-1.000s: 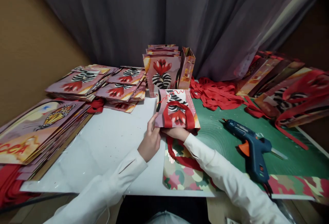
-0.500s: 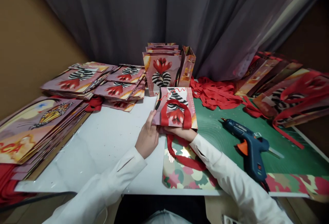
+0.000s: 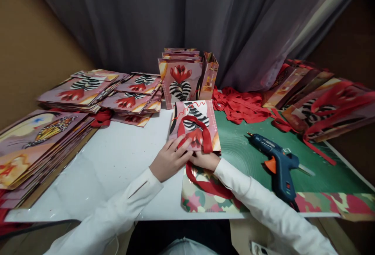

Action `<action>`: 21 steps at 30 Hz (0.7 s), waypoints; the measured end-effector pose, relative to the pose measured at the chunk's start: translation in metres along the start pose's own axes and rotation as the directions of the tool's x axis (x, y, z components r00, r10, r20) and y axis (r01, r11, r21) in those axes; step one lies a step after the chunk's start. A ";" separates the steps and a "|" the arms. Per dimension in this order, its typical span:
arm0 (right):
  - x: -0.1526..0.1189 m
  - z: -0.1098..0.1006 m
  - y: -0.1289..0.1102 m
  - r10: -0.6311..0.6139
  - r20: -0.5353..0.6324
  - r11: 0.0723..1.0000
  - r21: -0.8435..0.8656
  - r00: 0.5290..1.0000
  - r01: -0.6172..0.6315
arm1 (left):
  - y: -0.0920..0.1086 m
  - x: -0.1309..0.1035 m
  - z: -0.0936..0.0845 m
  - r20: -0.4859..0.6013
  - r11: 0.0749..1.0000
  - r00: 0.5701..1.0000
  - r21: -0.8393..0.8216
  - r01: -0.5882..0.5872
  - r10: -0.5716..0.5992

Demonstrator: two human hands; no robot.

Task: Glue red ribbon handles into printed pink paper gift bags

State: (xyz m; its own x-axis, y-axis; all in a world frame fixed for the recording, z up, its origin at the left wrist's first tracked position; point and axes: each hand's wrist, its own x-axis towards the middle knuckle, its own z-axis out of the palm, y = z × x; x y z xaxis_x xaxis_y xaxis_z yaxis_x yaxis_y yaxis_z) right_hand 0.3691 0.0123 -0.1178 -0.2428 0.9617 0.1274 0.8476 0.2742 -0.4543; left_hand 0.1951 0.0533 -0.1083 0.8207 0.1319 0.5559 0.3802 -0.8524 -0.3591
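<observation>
A pink paper gift bag printed with a red flower and zebra stripes lies in front of me, its near edge toward my body. A red ribbon loops across its face like a handle. My left hand lies over the near left corner, fingers closed on the bag and over one ribbon end. At the near edge, my right hand grips the bag; its fingertips are hidden under or inside it. A second red ribbon strip hangs below the hands over the camouflage-patterned strip of the mat.
A blue glue gun rests on the green mat at right. Red ribbons are heaped behind it. Finished-looking bags stand at the back, more bags at far right. Flat bag stacks fill the left.
My left hand has moved from the bag's left side onto its face at the near corner, over the ribbon end. The bag sits slightly lower, and the view has shifted a little.
</observation>
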 end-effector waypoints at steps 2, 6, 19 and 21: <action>-0.007 -0.002 -0.006 0.038 0.016 0.995 -0.098 0.999 -0.036 | 0.002 0.001 -0.001 0.009 0.999 0.999 0.030 0.031 -0.032; -0.017 -0.009 -0.015 0.082 0.020 0.961 -0.268 0.996 -0.074 | 0.009 0.006 -0.002 0.041 0.995 0.995 0.030 0.094 -0.095; -0.038 -0.019 -0.027 -0.104 -0.092 0.879 -0.475 0.990 0.048 | 0.010 0.022 -0.002 0.152 0.969 0.965 -0.094 0.228 -0.213; -0.044 -0.015 -0.024 -0.125 -0.126 0.889 -0.455 0.984 0.055 | 0.009 0.021 -0.001 0.149 0.966 0.963 -0.098 0.238 -0.223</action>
State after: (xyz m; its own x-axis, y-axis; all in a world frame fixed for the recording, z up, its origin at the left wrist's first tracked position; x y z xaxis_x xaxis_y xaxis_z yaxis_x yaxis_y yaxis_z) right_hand 0.3664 -0.0365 -0.0990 -0.2858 0.9123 0.2934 0.9547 0.2977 0.0045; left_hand 0.2152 0.0475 -0.0988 0.7696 0.3923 0.5039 0.5214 -0.8415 -0.1413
